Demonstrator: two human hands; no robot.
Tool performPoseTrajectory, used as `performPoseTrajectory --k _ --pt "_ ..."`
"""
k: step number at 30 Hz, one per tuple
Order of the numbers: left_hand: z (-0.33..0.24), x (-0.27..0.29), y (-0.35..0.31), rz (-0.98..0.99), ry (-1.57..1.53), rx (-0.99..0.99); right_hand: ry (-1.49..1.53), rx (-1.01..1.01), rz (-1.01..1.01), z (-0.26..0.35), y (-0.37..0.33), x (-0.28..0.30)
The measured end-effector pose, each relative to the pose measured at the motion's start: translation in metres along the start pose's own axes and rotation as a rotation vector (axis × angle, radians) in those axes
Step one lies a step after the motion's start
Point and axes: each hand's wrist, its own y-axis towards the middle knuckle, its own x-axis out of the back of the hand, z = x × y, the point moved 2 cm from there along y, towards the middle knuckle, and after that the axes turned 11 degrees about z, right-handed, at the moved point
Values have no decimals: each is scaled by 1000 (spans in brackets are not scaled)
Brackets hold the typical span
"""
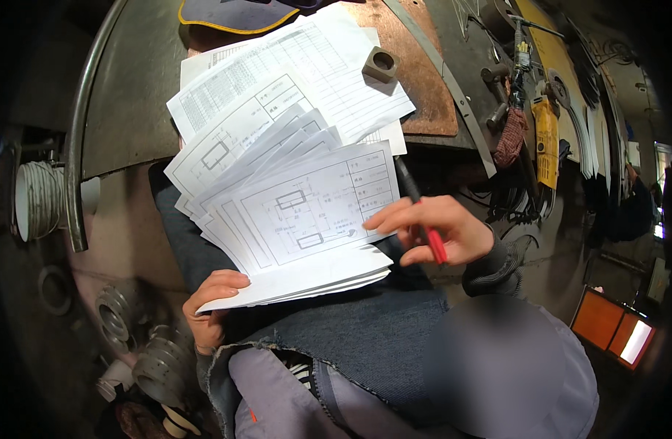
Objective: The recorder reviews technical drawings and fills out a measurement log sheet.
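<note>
A fanned stack of drawing sheets (306,208) lies over my lap and the table edge, its near sheets folded back. My left hand (215,300) grips the folded sheets (306,276) at their lower left corner, thumb on top and the other fingers partly hidden beneath. At the stack's right edge, my right hand (445,228) holds a red and black marker pen (432,238) between curled fingers. The index fingertip is at the top sheet's right edge; I cannot tell whether it touches. Beyond the stack, printed table sheets (277,69) lie on the table.
A square metal block (380,64) with a round hole weighs on the far sheets. A yellow power tool (546,139) and a hammer (497,95) lie at the right. A bent metal tube (76,146) borders the table's left. Metal rings (162,366) sit low at the left.
</note>
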Motion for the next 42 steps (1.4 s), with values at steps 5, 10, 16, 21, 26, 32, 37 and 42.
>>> performPoseTrajectory --k 5,10,16,21,26,32,37,42 --pt "1 -2 1 -24 -37 -6 -73 142 103 -13 7 -10" --pt "5 -2 0 -73 -22 5 -51 27 55 -7 8 -17" --pt "4 0 1 -65 -22 -22 -97 104 -46 -12 13 -21" --pt "-1 -4 1 -99 -38 29 41 49 -117 -12 11 -21" --pt "2 -2 -3 -145 -28 100 231 -78 -355 -23 6 -14" --pt "9 3 -14 -277 97 223 -5 -322 -696 -32 3 4" --pt "9 2 -12 -161 -43 41 -179 -177 -868 -33 8 4" --pt "8 0 -10 -178 -9 79 -390 -101 -765 -16 -4 3"
